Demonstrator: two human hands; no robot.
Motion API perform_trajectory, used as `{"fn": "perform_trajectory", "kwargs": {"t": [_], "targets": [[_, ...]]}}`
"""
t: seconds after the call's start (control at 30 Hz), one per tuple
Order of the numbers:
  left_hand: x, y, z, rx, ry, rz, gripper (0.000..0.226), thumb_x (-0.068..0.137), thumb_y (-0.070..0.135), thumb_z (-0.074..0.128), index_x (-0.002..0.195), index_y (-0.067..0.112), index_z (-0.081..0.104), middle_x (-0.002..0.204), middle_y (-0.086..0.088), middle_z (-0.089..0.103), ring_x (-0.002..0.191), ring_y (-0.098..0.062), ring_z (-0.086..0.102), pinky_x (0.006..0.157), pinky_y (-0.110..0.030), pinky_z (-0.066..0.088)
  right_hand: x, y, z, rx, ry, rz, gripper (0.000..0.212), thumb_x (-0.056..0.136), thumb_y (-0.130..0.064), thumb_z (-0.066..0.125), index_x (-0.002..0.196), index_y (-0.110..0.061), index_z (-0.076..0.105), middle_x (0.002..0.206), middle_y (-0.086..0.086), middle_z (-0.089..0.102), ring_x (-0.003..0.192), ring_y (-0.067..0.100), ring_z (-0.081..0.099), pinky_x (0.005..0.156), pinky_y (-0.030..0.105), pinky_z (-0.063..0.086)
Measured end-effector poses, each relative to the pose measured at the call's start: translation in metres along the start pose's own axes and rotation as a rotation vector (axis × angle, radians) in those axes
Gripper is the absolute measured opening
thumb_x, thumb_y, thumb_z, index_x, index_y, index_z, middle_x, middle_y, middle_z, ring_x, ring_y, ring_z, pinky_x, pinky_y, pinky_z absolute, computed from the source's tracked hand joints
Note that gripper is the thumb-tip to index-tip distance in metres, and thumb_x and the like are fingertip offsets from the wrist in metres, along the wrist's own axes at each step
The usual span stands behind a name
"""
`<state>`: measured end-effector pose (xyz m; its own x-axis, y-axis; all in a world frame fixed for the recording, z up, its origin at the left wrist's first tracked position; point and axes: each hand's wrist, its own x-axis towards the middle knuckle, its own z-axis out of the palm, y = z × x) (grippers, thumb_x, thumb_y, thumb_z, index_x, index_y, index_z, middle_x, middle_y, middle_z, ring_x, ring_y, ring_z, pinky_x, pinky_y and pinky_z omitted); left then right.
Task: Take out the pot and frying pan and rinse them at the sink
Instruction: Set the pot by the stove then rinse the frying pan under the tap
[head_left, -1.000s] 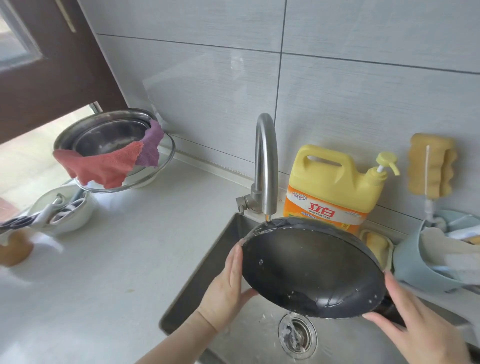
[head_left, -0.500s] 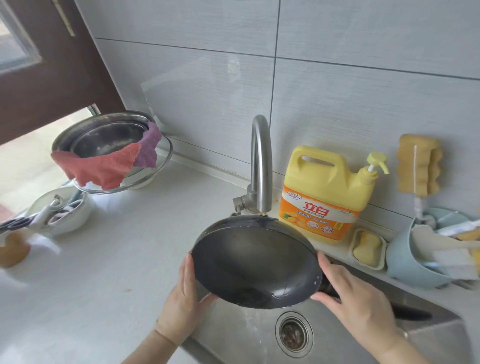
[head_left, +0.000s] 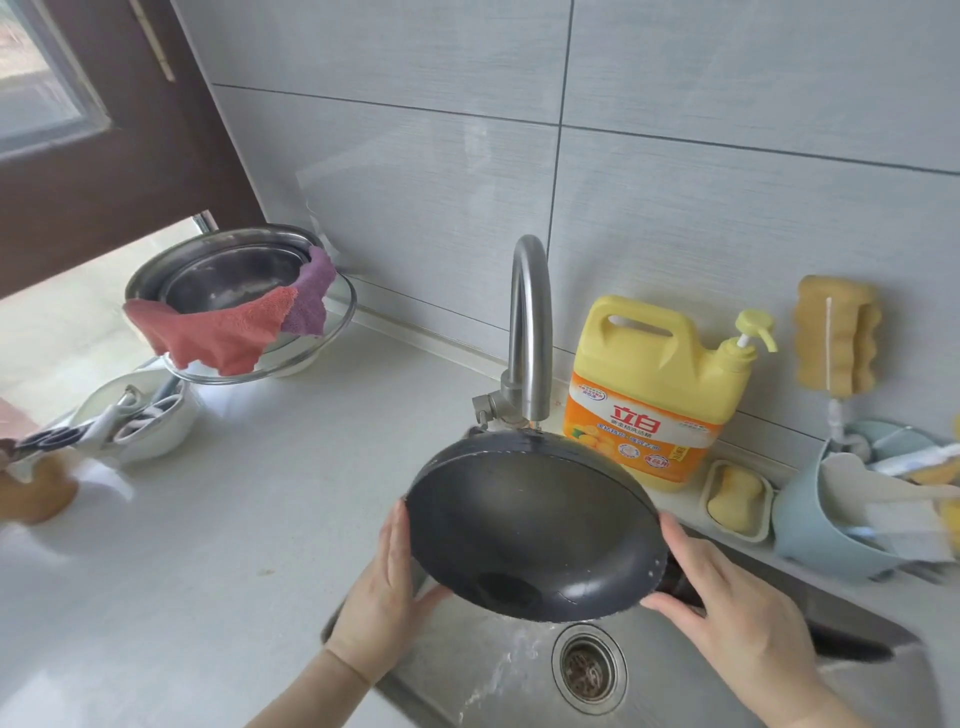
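Frying pan (head_left: 535, 525) tilted under the faucet (head_left: 529, 332)
Left hand (head_left: 387, 587) presses its rim flat-fingered; right hand (head_left: 727, 618) grasps its handle over the sink (head_left: 857, 670).

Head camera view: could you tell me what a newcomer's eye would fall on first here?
The dark frying pan dominates the centre, tilted over the sink just under the faucet, with the left hand flat against its rim and the right hand at its handle side. Behind it, against the tiled wall, stands a bright yellow detergent jug.
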<state>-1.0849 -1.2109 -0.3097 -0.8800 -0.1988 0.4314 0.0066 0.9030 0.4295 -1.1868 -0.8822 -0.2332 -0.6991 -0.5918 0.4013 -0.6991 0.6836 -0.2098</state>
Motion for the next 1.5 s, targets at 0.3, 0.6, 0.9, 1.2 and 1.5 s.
{"fn": "perform_trajectory", "kwargs": {"t": [0.3,0.6,0.9,1.2,1.5], "targets": [[0.024,0.073,0.031,-0.131,-0.173,0.21,0.13,0.066,0.043,0.081,0.154,0.008,-0.008,0.146,-0.018,0.03,0.131,-0.026,0.043,0.105,-0.013,0.024,-0.061,0.034,-0.046,0.109,-0.143,0.271,0.077,0.092,-0.072,0.029,0.137,-0.012,0.045,0.151,-0.039,0.021,0.127,-0.03,0.02,0.095,-0.007,0.02],[0.028,0.077,0.045,-0.163,-0.173,0.242,0.144,0.054,0.035,0.092,0.153,0.008,-0.008,0.151,-0.015,0.024,0.126,-0.032,0.046,0.103,-0.016,0.027,-0.052,0.036,-0.045,0.118,-0.194,0.38,0.077,0.091,-0.073,0.033,0.144,-0.019,0.041,0.122,-0.009,0.069,0.124,-0.016,0.044,0.093,0.005,0.034],[0.003,0.01,0.023,-0.136,-0.075,0.033,0.113,0.078,0.056,0.065,0.155,0.011,-0.003,0.15,-0.021,0.031,0.109,-0.042,0.064,0.07,-0.035,0.058,-0.009,0.014,-0.019,0.021,-0.108,0.239,0.119,0.064,-0.052,0.083,0.155,-0.039,0.008,0.09,-0.01,0.069,0.057,0.014,0.067,0.038,0.021,0.042],[-0.009,-0.032,0.0,-0.1,-0.001,-0.114,0.112,0.073,0.058,0.062,0.155,0.014,0.0,0.147,-0.02,0.032,0.118,-0.038,0.057,0.076,-0.043,0.057,0.037,-0.005,0.011,-0.041,-0.097,0.041,0.102,0.07,-0.051,0.079,0.152,-0.027,0.025,0.08,-0.01,0.058,0.053,0.012,0.056,0.037,0.026,0.041],[-0.003,-0.024,0.003,-0.06,-0.019,-0.102,0.109,0.075,0.06,0.057,0.155,0.016,-0.003,0.146,-0.02,0.03,0.104,-0.045,0.065,0.065,-0.041,0.058,0.027,-0.002,0.008,-0.028,-0.089,0.007,0.088,0.082,-0.055,0.052,0.156,-0.029,0.014,0.086,-0.011,0.061,0.055,0.014,0.059,0.038,0.029,0.045]]}}
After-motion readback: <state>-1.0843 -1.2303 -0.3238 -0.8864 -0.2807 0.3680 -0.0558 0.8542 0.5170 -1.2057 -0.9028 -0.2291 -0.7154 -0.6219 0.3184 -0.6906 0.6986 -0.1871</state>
